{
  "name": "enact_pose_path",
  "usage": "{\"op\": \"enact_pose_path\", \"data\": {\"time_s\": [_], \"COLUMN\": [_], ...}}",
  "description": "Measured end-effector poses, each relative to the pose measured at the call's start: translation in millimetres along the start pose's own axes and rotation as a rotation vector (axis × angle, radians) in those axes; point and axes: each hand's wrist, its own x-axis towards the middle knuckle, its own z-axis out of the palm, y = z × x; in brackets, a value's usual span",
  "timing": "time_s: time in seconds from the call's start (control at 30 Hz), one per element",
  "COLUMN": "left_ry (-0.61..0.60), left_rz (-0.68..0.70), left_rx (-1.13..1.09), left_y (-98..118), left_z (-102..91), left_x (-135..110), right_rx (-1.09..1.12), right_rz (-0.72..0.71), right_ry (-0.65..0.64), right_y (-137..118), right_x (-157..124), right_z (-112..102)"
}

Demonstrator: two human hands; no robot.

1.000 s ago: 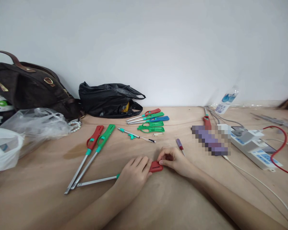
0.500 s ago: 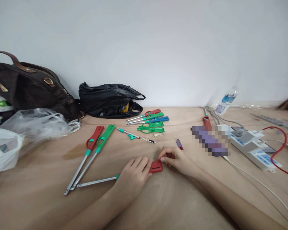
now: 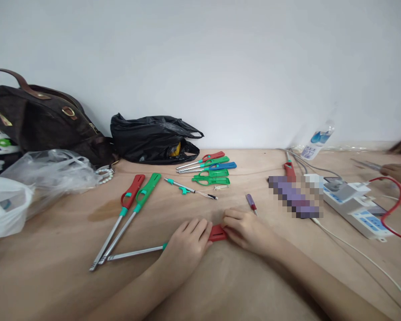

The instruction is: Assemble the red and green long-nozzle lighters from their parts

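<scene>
Along the far edge of the surface (image 3: 234,290), left of its middle, a black plastic bag (image 3: 155,136) lies slumped, with something yellow (image 3: 176,150) showing in its opening. In the far left corner sits a dark brown bag (image 3: 50,122); what it holds is hidden. In front of it, toward the left edge, lie a crumpled clear plastic bag (image 3: 53,171) and a white plastic bag (image 3: 6,209), their contents too vague to make out. A labelled clear bottle (image 3: 318,140) stands at the far edge, right of the middle.

The red lighter (image 3: 218,233) lies near the middle of the surface, toward the near edge. Its long axis runs mostly from left to right; the metal tube (image 3: 137,253) points to the left edge, slanting slightly nearer, and the handle end faces right.

The left hand (image 3: 190,238) holds the handle down, fingers close together over it. The right hand (image 3: 245,229) is at the handle's end, fingers curled narrow; whether they pinch anything cannot be told. A screwdriver (image 3: 251,203) lies just beyond the right hand. Another person's hand (image 3: 399,173) reaches in over the right edge
</scene>
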Motion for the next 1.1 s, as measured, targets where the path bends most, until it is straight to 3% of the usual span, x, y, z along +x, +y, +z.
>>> {"op": "enact_pose_path", "data": {"time_s": [0.23, 0.47, 0.63, 0.8, 0.97, 1.1], "left_ry": [0.025, 0.01, 0.024, 0.01, 0.011, -0.001], "left_rz": [0.014, 0.01, 0.021, 0.011, 0.009, -0.001], "left_rx": [0.018, 0.034, 0.052, 0.035, 0.031, 0.003], "left_y": [0.2, 0.7, 1.0, 1.0, 0.8, -0.2], "left_z": [0.7, 0.3, 1.6, 1.1, 0.3, 0.0], "left_x": [0.2, 0.6, 0.0, -0.2, 0.0, -0.8], "right_rx": [-0.212, -0.145, -0.218, -0.249, -0.065, 0.031], "right_rz": [-0.043, -0.045, -0.052, 0.058, 0.173, 0.425], "right_ry": [-0.001, -0.001, 0.008, -0.03, -0.092, 0.01], "right_y": [-6.9, -5.3, -6.0, -12.5, -13.8, 4.8], "right_x": [2.9, 1.3, 3.0, 5.8, 5.6, 2.4], "right_z": [-0.8, -5.1, 0.8, 3.0, -0.9, -11.4]}}
